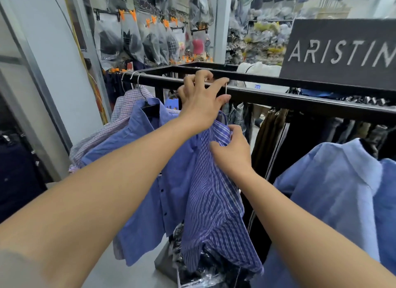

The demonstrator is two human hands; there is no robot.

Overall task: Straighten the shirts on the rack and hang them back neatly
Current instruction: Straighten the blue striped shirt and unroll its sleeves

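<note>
My left hand pinching thin wire hook at black metal rail, its lower part hidden, right hand gripping blue striped shirt

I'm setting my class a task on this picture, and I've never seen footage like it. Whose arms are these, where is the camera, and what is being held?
There is no machine here. This is one picture from a wide-angle camera worn on a person's head, looking forward and down, so the two bare arms are that person's own. The left hand is up at the black rack rail, with thumb and fingers pinching a hanger's thin wire hook. The right hand grips the collar area of the striped shirt hanging below that hook. To its left hang a plain blue shirt and a checked shirt. A light blue shirt hangs on the right. Behind is a shop with a dark sign.
</note>
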